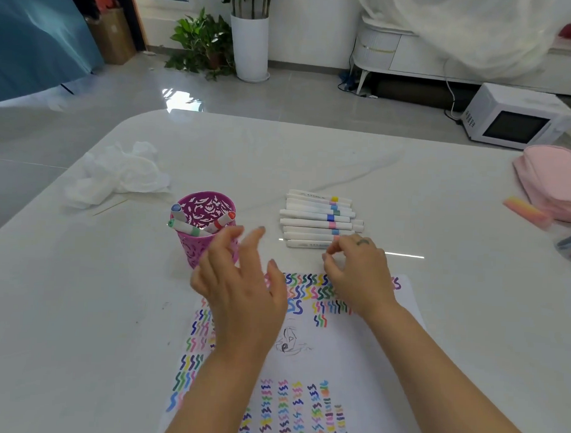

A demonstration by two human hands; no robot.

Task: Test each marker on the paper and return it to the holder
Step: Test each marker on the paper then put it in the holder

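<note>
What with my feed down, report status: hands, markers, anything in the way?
Left grip open by holder, three markers showing. Right grip curled at nearest loose marker; hold unclear. Nothing in the way.

no writing here can be read

the top marker [310,195] of the row lying on the surface [113,291] has a thin dark print along its white barrel, and the nearest marker [306,244] has the same, yet both are too small and blurred to give a single letter. the paper [353,358] carries only coloured wavy strokes and a small pencil scribble [289,341], no words or numbers. the microwave [520,117] on the floor [298,97] shows a dotted button panel with nothing legible.
</note>
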